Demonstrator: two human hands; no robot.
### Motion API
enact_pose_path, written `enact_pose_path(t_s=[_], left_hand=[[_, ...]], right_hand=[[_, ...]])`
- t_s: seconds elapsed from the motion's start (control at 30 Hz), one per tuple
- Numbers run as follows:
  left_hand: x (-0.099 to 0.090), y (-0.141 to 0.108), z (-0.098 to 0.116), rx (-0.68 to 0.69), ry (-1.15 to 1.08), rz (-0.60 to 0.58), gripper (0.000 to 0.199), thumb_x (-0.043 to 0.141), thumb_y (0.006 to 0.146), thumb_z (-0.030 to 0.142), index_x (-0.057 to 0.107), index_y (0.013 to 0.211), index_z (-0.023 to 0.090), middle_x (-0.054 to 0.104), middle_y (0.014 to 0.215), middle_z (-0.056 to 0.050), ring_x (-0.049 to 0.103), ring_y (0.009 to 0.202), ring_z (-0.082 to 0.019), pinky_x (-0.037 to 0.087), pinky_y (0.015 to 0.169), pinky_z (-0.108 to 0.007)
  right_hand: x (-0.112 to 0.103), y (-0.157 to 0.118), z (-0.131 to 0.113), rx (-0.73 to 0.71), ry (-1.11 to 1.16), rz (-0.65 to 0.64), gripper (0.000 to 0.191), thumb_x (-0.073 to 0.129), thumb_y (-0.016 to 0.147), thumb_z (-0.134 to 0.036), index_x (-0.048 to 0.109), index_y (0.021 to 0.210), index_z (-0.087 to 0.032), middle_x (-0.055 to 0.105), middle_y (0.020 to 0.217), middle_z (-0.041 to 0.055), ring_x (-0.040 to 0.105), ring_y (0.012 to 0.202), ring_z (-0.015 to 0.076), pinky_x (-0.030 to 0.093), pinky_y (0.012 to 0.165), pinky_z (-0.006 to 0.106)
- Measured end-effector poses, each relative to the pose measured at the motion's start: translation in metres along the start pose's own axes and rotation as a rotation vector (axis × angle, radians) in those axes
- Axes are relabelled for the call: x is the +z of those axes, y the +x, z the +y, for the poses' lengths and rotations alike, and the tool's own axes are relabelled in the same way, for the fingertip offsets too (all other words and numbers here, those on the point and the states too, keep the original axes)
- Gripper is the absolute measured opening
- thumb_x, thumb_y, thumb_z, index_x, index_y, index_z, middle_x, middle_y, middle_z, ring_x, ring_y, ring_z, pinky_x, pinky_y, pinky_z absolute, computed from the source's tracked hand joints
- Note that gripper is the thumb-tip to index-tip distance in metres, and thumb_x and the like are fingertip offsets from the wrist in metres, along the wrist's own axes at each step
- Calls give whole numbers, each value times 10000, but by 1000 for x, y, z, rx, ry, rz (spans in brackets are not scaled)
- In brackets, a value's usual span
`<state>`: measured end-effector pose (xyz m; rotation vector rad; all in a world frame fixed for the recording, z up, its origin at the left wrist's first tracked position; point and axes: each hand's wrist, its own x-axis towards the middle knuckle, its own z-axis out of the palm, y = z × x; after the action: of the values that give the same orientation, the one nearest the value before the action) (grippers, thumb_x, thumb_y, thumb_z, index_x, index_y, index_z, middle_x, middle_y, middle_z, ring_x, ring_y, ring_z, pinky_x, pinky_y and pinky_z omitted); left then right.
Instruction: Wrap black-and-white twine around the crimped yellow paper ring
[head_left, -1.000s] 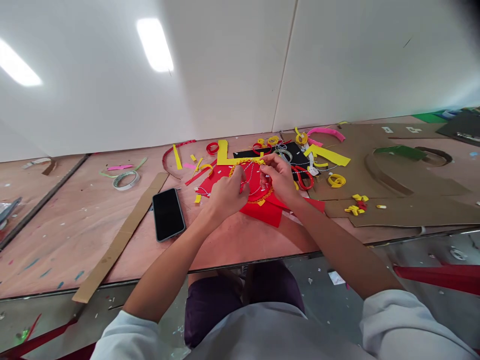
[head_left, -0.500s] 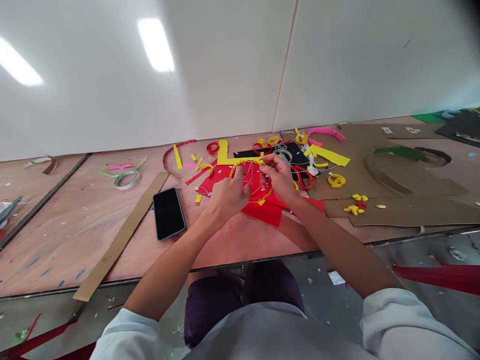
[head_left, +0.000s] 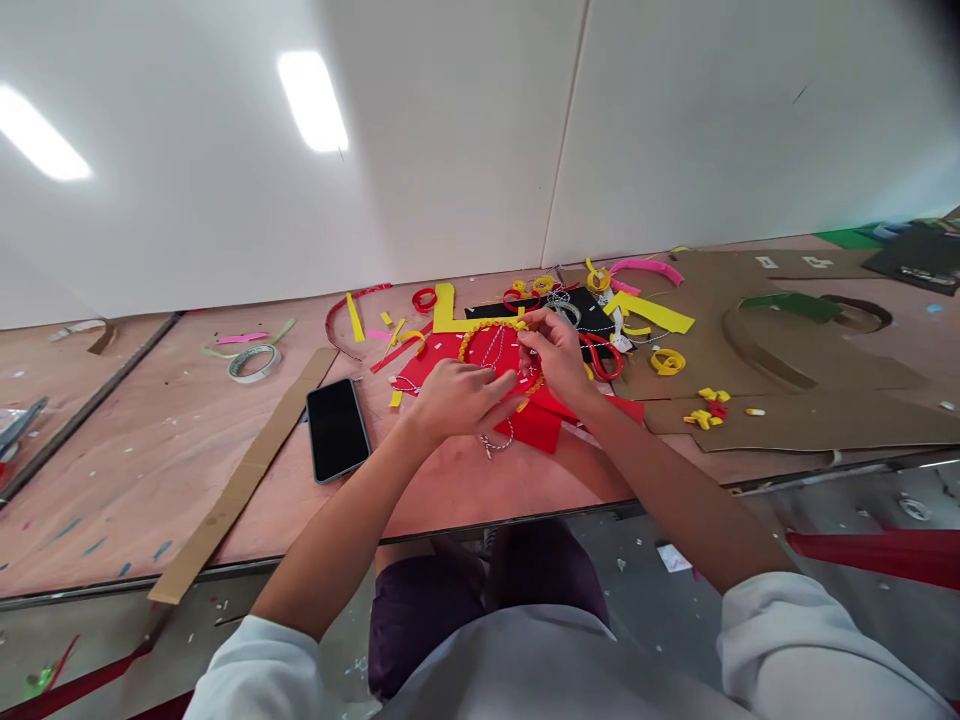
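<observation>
A red paper disc [head_left: 495, 355] edged with a yellow braided ring [head_left: 480, 332] lies on a red paper sheet [head_left: 536, 425] at the middle of the plywood table. Black-and-white twine [head_left: 495, 440] crosses the disc and droops in a loop past its near edge. My right hand [head_left: 556, 357] pinches at the ring's right side, where the twine meets it. My left hand [head_left: 456, 400] lies over the disc's near side with its fingers stretched out; any hold on the twine is hidden. A yellow paper L-strip [head_left: 447, 315] and a black sheet [head_left: 589, 312] lie just beyond.
A black phone [head_left: 337, 430], a tape roll [head_left: 253, 363] and a long cardboard strip [head_left: 240, 480] lie to the left. Cut cardboard pieces [head_left: 787, 420] cover the right side. Coloured paper scraps surround the work. The table's near edge [head_left: 390, 540] runs in front of my lap.
My left hand has slid toward the near left of the disc with its fingers straighter. A twine loop now hangs below the disc. My right hand has barely moved.
</observation>
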<state>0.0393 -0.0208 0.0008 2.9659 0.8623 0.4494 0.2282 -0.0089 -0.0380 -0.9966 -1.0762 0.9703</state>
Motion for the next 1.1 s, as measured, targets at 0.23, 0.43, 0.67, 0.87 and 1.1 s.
enact_pose_path(t_s=[0.23, 0.43, 0.67, 0.87, 1.1], left_hand=[[15, 8, -5, -436, 39, 168, 266, 443, 1016, 267, 653, 1124, 146, 761, 1055, -160, 697, 782, -221, 373, 605, -290], [31, 15, -13, -522, -267, 130, 325, 495, 960, 182, 612, 1259, 134, 743, 780, -78, 674, 680, -206, 393, 607, -284], [36, 19, -19, -508, -838, 199, 119, 551, 887, 243, 634, 900, 158, 598, 632, 11, 518, 542, -112, 335, 530, -240], [24, 17, -13, -476, -1132, 170, 242, 706, 801, 389, 648, 830, 156, 496, 555, 61, 366, 484, -66, 245, 489, -232], [12, 16, -6, -498, -1195, 142, 180, 667, 760, 322, 575, 725, 171, 441, 526, 77, 327, 465, -49, 212, 480, -236]], right_hand=[[3, -3, -3, -7, 1, -25, 247, 708, 750, -371, 581, 912, -235, 539, 673, -72, 495, 443, 88, 373, 424, 248], [4, -5, -5, -5, -2, -40, 236, 705, 757, -365, 589, 919, -239, 565, 705, -58, 504, 462, 86, 389, 423, 250], [8, -8, -1, -30, 0, -72, 218, 703, 775, -363, 597, 923, -243, 564, 671, -71, 500, 453, 77, 382, 427, 229], [6, -6, -2, -47, 1, -80, 223, 705, 775, -365, 579, 912, -242, 569, 661, -73, 494, 445, 81, 394, 431, 241], [3, -4, 2, -57, -6, -96, 205, 704, 830, -367, 572, 943, -260, 542, 698, -57, 491, 458, 95, 419, 417, 262]])
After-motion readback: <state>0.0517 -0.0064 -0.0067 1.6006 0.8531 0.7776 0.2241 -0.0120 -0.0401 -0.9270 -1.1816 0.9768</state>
